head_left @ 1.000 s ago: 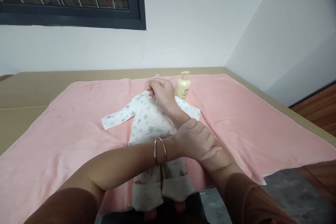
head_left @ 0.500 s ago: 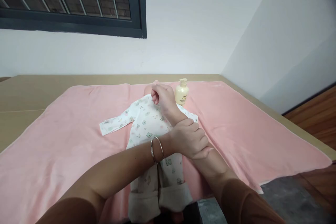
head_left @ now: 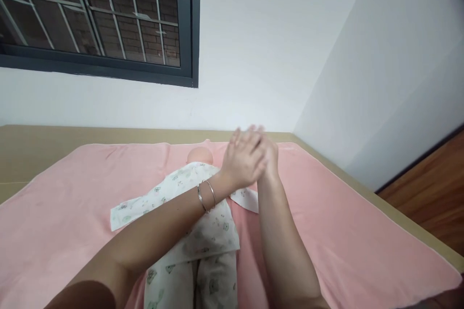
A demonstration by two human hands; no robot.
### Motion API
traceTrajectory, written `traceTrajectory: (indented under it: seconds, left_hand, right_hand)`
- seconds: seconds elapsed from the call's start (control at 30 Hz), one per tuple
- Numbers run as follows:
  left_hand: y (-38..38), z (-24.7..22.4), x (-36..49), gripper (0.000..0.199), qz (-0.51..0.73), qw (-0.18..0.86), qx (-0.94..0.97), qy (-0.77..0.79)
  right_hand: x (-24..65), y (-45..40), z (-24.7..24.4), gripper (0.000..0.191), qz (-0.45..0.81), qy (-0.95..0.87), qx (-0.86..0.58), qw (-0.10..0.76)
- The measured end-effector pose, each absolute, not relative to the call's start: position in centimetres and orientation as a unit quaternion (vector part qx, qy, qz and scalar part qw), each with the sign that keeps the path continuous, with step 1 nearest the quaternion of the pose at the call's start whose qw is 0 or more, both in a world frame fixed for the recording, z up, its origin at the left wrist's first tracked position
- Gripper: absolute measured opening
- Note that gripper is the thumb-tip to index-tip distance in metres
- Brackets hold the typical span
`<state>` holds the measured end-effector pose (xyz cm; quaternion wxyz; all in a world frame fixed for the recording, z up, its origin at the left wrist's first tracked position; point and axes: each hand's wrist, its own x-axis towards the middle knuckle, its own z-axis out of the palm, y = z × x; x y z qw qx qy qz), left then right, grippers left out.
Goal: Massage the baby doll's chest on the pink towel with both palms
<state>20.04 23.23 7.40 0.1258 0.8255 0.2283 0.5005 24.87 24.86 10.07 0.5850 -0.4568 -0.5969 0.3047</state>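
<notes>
Above the pink blanket, my left hand [head_left: 243, 157] lies against my right hand [head_left: 270, 152], its fingers stretched out and slightly blurred. Two thin silver bangles [head_left: 206, 195] circle my left wrist. The fingers of my right hand are mostly hidden behind the left one. Below my arms, a baby doll lies on its back or front, I cannot tell which, in a white printed top [head_left: 217, 227] and matching trousers [head_left: 217, 282]. Its round, skin-coloured head [head_left: 200, 155] shows past the collar. My left forearm covers part of the top.
The pink blanket [head_left: 326, 231] covers most of the tan surface [head_left: 54, 137]. A white wall [head_left: 246, 48] rises behind it, with a dark-framed, barred window [head_left: 188, 34] at upper left. Wood panelling [head_left: 427, 203] stands at the right.
My left hand has slid from my right forearm up to my right hand. The camera has tilted upward, and the cream pump bottle no longer shows.
</notes>
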Motion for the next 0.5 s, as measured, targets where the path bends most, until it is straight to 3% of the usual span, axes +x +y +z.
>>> traceTrajectory:
  seconds: [0.13,0.27,0.5]
  left_hand:
    - [28.6,7.3,20.7,0.028,0.630,0.375,0.570,0.370]
    - [31.4,7.8,21.1,0.026,0.603,0.641,0.309,0.360]
    - [28.0,8.3,20.9,0.037,0.525,0.763,0.224,0.304]
  right_hand:
    - [27.1,26.4,9.6,0.049,0.222,-0.629,-0.505,0.548]
    - [28.7,27.2,6.9,0.058,0.132,-0.645,-0.569,0.493]
    - [28.0,28.1,4.2,0.063,0.117,-0.676,-0.619,0.382]
